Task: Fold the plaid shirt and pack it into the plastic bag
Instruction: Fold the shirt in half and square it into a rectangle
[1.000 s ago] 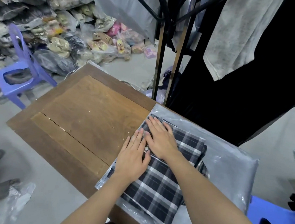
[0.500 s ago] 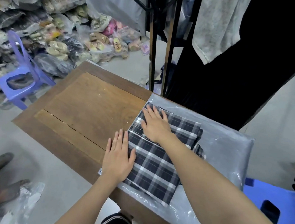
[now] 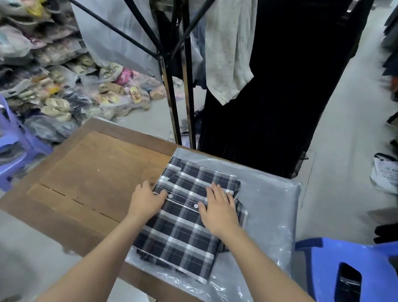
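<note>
The folded plaid shirt [image 3: 182,223], dark with white and grey checks, lies flat on the right half of the wooden table [image 3: 95,178]. Under and around it spreads a clear plastic bag [image 3: 266,218] over a grey layer. My left hand [image 3: 146,200] rests on the shirt's left edge, fingers curled at the fabric's border. My right hand [image 3: 219,209] lies palm down on the shirt's right side, fingers spread. Two white buttons show between the hands. Whether the shirt is inside the bag or on top of it I cannot tell.
A metal clothes rack [image 3: 173,101] with hanging dark and grey garments stands right behind the table. Blue plastic stools sit at left [image 3: 7,152] and at right [image 3: 361,278], the right one holding a phone. Bagged shoes are piled on the floor at left.
My right hand slid from the shirt's upper left to its right side. My left hand moved up along the left edge. The view tilted up and the shirt's collar end now shows.
</note>
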